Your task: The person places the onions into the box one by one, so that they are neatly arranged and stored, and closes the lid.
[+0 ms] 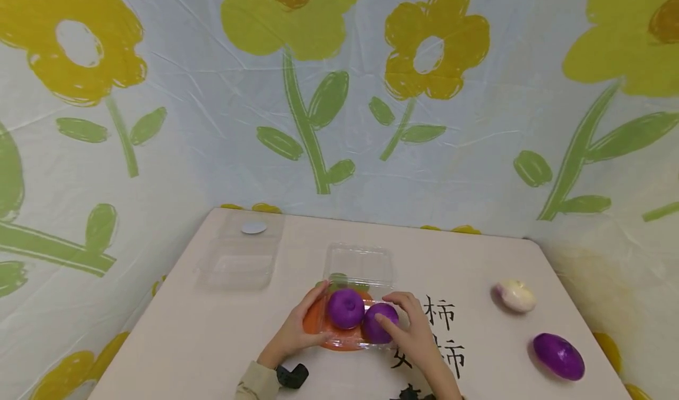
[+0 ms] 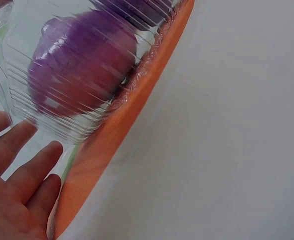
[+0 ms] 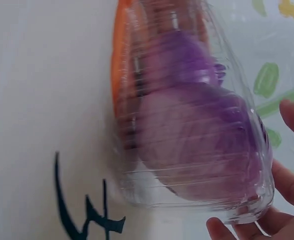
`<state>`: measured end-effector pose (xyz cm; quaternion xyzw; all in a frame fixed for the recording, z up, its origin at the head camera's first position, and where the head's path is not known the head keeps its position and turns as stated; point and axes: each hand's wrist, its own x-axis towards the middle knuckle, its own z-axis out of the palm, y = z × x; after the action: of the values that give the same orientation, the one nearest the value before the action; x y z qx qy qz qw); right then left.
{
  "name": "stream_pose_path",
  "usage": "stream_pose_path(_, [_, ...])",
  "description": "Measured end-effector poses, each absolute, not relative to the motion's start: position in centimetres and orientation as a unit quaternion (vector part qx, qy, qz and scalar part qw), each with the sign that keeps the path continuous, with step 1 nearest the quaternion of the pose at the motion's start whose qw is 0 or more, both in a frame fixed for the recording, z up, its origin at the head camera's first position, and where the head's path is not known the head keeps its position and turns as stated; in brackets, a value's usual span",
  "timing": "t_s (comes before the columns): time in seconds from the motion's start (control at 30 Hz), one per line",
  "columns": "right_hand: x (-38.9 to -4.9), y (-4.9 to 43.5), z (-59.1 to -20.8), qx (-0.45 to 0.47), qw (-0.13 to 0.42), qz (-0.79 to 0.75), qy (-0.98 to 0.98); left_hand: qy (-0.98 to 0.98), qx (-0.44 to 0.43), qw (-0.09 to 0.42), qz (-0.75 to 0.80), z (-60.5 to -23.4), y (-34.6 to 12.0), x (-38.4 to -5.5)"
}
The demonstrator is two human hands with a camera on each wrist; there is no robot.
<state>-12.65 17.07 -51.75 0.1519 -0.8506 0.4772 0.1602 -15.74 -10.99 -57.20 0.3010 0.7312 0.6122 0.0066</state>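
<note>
A clear plastic clamshell box [image 1: 339,342] rests on an orange mat [image 1: 313,317], its lid [image 1: 358,264] laid back. Inside sit two round purple vegetables, the left one [image 1: 346,308] with a dimpled top and the right one [image 1: 379,324] tilted. Paler undersides show through the ribbed wall in both wrist views. My left hand [image 1: 298,328] is at the box's left end, its nearly straight fingertips [image 2: 51,150] against the wall. At the right end, my right hand [image 1: 412,332] spreads round the corner, thumb over the right vegetable and fingers [image 3: 281,182] close along the end wall.
Another clear box [image 1: 239,264], with its lid open and a white oval on it, stands at the back left. On the right lie a white bulb-shaped vegetable [image 1: 517,296] and a purple oval vegetable [image 1: 559,356]. Black characters [image 1: 440,313] mark the table; a flowered cloth [image 1: 424,170] hangs behind.
</note>
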Motion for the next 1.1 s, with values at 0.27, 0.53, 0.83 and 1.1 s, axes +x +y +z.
stream_pose_path(0.27, [-14.4, 17.5, -51.4, 0.058, 0.142, 0.613, -0.775, 0.735, 0.303, 0.001, 0.607, -57.6, -11.2, -16.0])
stream_pose_path(0.53, [-15.8, 18.3, -52.8, -0.039, 0.087, 0.722, -0.686, 0.732, 0.298, 0.004, 0.613, -57.6, -11.1, -15.9])
stream_pose_path(0.83, [-16.4, 19.8, -55.5, 0.023, -0.048, 0.82, -0.57, 0.73, 0.304, 0.009, 0.613, -57.6, -10.8, -15.9])
stream_pose_path(1.1, [-16.9, 20.0, -56.3, 0.081, -0.074, 0.828, -0.55, 0.735, 0.286, 0.018, 0.615, -57.6, -11.1, -15.9])
